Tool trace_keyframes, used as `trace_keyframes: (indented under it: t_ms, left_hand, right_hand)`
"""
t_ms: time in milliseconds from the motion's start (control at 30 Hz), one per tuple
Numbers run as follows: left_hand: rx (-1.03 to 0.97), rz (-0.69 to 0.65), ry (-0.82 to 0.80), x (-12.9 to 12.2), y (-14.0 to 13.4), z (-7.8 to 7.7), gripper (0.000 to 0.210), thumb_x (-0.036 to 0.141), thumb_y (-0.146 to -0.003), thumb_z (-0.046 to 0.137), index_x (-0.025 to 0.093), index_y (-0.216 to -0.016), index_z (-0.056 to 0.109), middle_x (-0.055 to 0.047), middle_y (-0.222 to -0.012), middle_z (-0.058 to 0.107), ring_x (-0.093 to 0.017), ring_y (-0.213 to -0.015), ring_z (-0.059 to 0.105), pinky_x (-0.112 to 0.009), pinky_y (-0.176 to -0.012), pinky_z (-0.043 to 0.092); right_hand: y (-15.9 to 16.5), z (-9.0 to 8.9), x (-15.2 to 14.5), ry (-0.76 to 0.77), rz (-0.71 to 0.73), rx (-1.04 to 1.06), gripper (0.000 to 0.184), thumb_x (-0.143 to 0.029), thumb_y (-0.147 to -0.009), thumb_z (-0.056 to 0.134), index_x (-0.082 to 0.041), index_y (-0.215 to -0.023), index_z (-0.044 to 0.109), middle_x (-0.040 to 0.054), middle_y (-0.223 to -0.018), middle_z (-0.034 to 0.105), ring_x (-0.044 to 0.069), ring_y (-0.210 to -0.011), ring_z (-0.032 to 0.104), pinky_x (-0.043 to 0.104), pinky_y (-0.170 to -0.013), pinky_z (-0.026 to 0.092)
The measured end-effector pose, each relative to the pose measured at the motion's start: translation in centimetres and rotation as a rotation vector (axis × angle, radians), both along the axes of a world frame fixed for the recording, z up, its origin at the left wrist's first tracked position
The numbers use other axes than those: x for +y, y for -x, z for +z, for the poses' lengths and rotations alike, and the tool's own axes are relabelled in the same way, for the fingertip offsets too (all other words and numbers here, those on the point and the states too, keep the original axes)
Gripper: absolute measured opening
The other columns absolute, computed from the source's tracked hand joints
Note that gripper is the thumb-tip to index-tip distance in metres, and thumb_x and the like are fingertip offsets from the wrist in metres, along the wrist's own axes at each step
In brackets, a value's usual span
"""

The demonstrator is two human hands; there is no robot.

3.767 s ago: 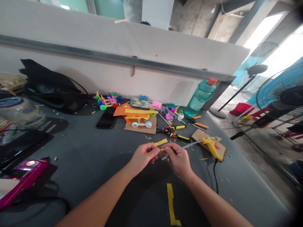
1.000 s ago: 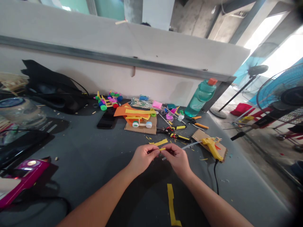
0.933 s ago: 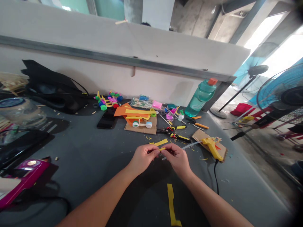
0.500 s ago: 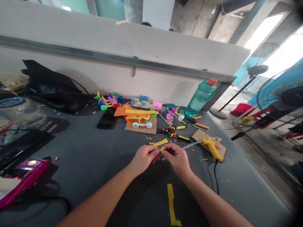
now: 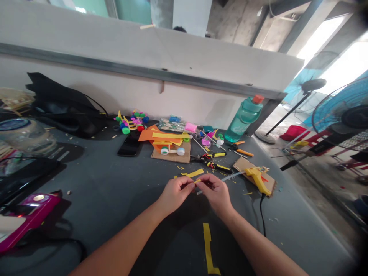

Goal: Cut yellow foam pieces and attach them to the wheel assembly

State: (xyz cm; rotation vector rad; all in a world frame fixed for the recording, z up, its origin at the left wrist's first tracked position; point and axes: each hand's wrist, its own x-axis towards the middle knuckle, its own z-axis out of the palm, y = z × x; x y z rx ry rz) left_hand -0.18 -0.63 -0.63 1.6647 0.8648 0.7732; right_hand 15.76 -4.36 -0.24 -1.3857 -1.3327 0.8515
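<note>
A small yellow strip (image 5: pixel 197 181), apparently paper, is pinched at its ends between the thumbs and fingers of my left hand (image 5: pixel 176 193) and my right hand (image 5: pixel 215 193). Both hands are closed, with their fingertips almost meeting. Behind my right hand runs a translucent glue stick (image 5: pixel 233 175) from the yellow glue gun (image 5: pixel 258 180); part of it is covered by the hand. Just beyond my fingers lies a yellow paper strip (image 5: pixel 195 173). A longer, notched yellow strip (image 5: pixel 208 249) rests between my forearms.
Beyond my hands are pliers (image 5: pixel 220 167), a small wheeled model (image 5: pixel 169 148) on cardboard (image 5: pixel 172 158), orange paper (image 5: pixel 146 135) and a phone (image 5: pixel 128 145). A green bottle (image 5: pixel 240 120) stands at the back right. Left are a magenta device (image 5: pixel 37 214) and a jar (image 5: pixel 25 136).
My fingers have shifted slightly around the small yellow strip, and less of it shows now. The things on the table have stayed in place.
</note>
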Motion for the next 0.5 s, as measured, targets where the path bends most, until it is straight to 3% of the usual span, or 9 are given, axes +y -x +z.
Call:
trace_keyframes:
  t_ms: [300,500]
  left_hand:
    - [-0.002,-0.013,0.045,0.04,0.02,0.06,0.032,0.038,-0.088,0.047,0.017,-0.070,0.061,-0.001,-0.065,0.060,-0.014,-0.059,0.051,-0.023,-0.057,0.038]
    - [-0.014,0.012,0.037,-0.02,-0.10,-0.42,0.022,0.034,-0.085,0.052,0.017,-0.079,0.065,-0.002,-0.072,0.064,-0.015,-0.065,0.055,-0.023,-0.061,0.042]
  right_hand:
    - [0.18,-0.05,0.12,0.012,0.003,0.042,0.015,-0.031,-0.074,0.065,-0.018,-0.083,0.065,0.0030,-0.075,0.068,0.016,-0.066,0.062,0.026,-0.059,0.050]
    - [0.06,0.11,0.04,0.030,0.000,0.047,0.017,-0.033,-0.075,0.065,-0.018,-0.083,0.066,0.0030,-0.076,0.067,0.015,-0.063,0.060,0.024,-0.055,0.048]
